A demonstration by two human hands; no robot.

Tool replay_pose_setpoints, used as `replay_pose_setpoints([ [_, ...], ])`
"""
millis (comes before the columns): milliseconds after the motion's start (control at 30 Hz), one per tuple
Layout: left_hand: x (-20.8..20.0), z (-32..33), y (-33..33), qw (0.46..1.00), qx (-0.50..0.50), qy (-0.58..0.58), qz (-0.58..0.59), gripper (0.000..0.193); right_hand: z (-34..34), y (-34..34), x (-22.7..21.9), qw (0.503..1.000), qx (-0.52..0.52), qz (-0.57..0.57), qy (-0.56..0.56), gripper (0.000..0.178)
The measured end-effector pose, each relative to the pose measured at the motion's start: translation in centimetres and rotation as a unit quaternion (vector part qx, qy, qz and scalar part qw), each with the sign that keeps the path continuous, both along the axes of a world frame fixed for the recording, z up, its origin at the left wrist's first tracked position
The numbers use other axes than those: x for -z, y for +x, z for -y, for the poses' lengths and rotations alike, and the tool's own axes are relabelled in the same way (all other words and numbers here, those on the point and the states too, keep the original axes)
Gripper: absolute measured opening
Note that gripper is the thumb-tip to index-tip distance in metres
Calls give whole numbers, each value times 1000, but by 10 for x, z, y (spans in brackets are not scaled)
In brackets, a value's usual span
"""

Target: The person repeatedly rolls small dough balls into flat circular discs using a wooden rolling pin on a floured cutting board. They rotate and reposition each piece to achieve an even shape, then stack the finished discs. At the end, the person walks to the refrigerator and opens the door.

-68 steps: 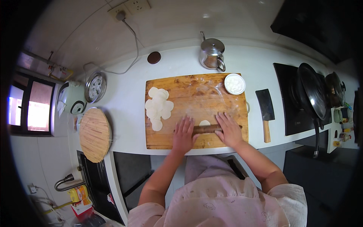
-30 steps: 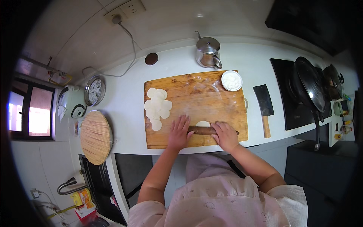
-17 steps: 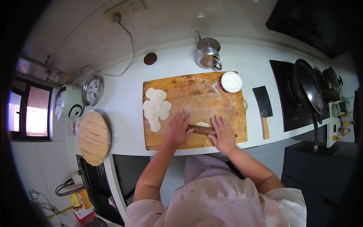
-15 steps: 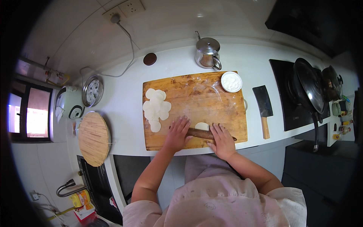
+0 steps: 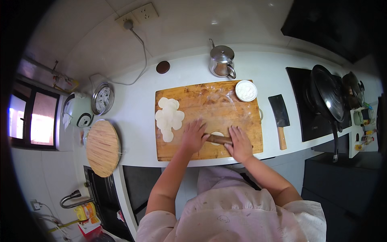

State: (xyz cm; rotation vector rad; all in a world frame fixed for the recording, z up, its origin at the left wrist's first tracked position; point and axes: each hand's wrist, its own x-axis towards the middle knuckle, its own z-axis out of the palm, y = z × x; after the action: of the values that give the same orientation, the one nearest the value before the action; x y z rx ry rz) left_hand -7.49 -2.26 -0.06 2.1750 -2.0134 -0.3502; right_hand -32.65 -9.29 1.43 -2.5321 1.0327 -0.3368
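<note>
A brown rolling pin [image 5: 222, 139] lies across a small round dough wrapper [image 5: 217, 133], which shows on both its far and near sides. My left hand [image 5: 194, 136] rests with its palm on the pin's left end, fingers stretched forward. Over the right end lies my right hand [image 5: 240, 144], its fingers also extended flat. Both hands press from above without wrapping round the pin. Beneath is a floury wooden cutting board [image 5: 201, 105]. Several thin round wrappers [image 5: 169, 117] overlap in a pile on its left side.
A white bowl of flour [image 5: 246, 91] stands at the board's far right corner. Beyond the board is a steel pot [image 5: 221, 60]. A cleaver [image 5: 279, 117] lies to the right, before the stove with a wok [image 5: 328, 97]. Leftward are a round straw lid [image 5: 102, 148] and a metal basin [image 5: 102, 99].
The rolling pin has moved away from me over the dough wrapper, whose near edge now shows. Both hands travelled with it. The whole view has shifted slightly.
</note>
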Motion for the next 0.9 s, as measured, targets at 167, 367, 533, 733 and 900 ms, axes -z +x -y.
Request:
replay_pose_setpoints([
  [167,-12,-29,1,995,10,-2,-95,47,-34,-20,-2,999,-30,35,26,73],
  [367,-6,14,-19,992,-20,2,-122,31,-29,-21,-12,995,-40,14,94,43],
  [533,7,40,-22,990,-41,79,-111,24,-15,-49,-18,998,-37,51,-26,32],
  [733,17,36,-14,984,-52,63,-160,19,14,-140,-27,995,66,42,-60,43],
  [900,20,21,-15,918,-167,1,-361,15,11,-183,-18,964,263,46,16,39],
])
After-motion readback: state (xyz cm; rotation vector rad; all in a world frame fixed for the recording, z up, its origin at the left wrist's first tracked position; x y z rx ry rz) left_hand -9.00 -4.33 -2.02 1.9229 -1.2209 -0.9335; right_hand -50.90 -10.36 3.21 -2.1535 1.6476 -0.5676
